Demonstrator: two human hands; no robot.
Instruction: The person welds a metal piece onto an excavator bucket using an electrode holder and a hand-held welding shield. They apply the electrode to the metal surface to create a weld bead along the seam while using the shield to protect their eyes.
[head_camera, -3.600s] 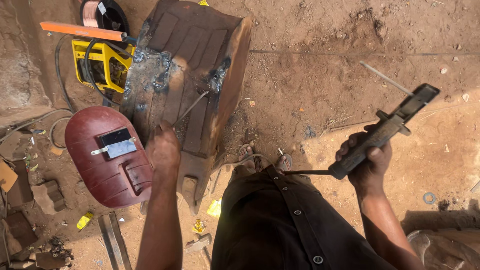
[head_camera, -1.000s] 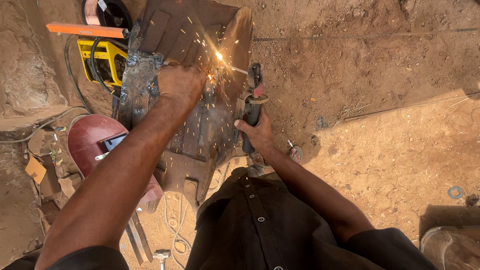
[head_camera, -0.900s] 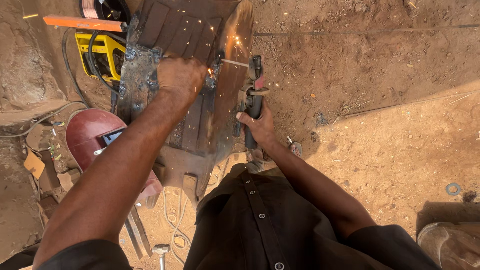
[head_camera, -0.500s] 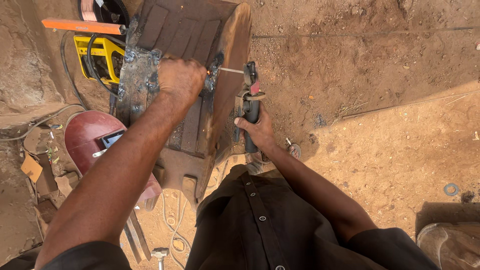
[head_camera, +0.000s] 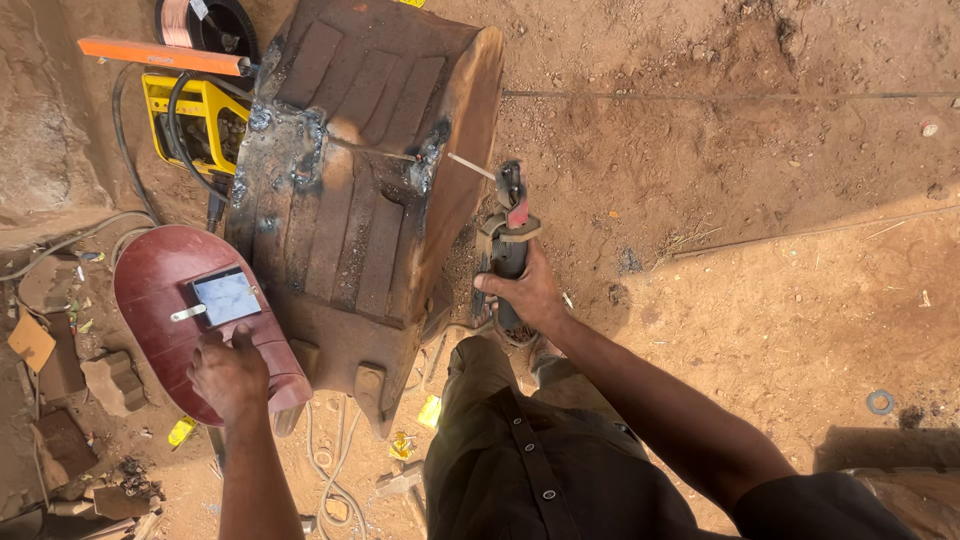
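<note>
A yellow welding machine (head_camera: 195, 120) sits on bare dirt ground (head_camera: 760, 250) at the upper left, black cables looping from it. An orange bar (head_camera: 165, 57) lies just above it, beside a spool of copper wire (head_camera: 190, 22). Lower left, broken bricks (head_camera: 110, 380). 1 small metal washer (head_camera: 880, 402) lies far right.

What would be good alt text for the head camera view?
Seen from above, a person's right hand grips a welding electrode holder beside a rusty metal bucket on dirt ground, while the left hand rests on a maroon welding mask. A yellow welding machine sits behind.
</note>
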